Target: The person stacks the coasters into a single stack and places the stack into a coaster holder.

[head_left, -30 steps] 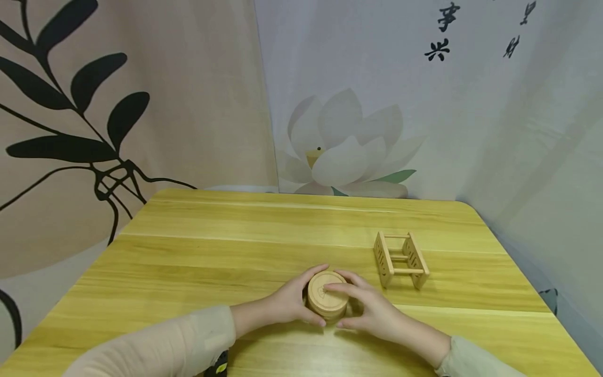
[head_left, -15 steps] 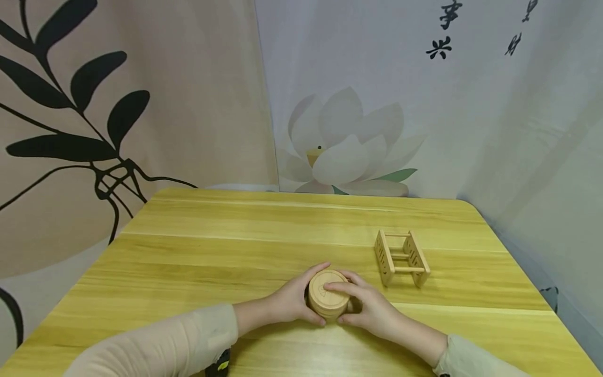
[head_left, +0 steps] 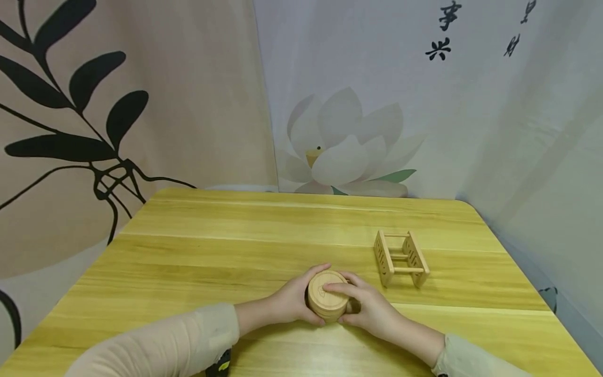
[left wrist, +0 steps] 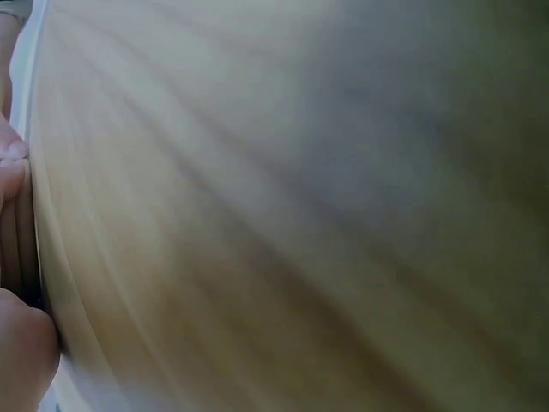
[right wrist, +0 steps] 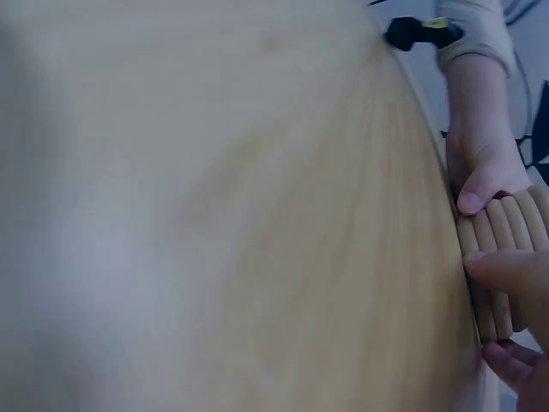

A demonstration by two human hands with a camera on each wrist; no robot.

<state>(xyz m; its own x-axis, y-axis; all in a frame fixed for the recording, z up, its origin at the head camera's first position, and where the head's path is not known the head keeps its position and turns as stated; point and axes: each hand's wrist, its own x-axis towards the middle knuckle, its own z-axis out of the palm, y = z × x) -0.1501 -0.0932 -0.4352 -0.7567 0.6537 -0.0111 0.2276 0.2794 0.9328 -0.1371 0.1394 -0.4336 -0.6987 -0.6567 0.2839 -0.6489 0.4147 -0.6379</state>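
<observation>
A stack of round wooden coasters point(head_left: 328, 294) stands near the front middle of the table, a small engraved mark on its top disc. My left hand point(head_left: 294, 298) grips the left side, thumb at the front and fingers round the back. From the right, my right hand point(head_left: 369, 306) holds the same stack, its index finger lying across the top. In the right wrist view the edges of several stacked coasters point(right wrist: 502, 236) show between the two hands. The left wrist view catches only part of the stack point(left wrist: 19, 245) at its left edge.
A small wooden rack point(head_left: 402, 260) with slotted sides and crossbars stands to the right, behind the right hand. The wooden table point(head_left: 212, 225) reaches back to a printed curtain point(head_left: 212, 104). A dark object with a yellow mark point(head_left: 219, 365) shows below the left sleeve.
My right thumb has closed in against the front of the coaster stack. Otherwise both hands and the stack stay nearly still.
</observation>
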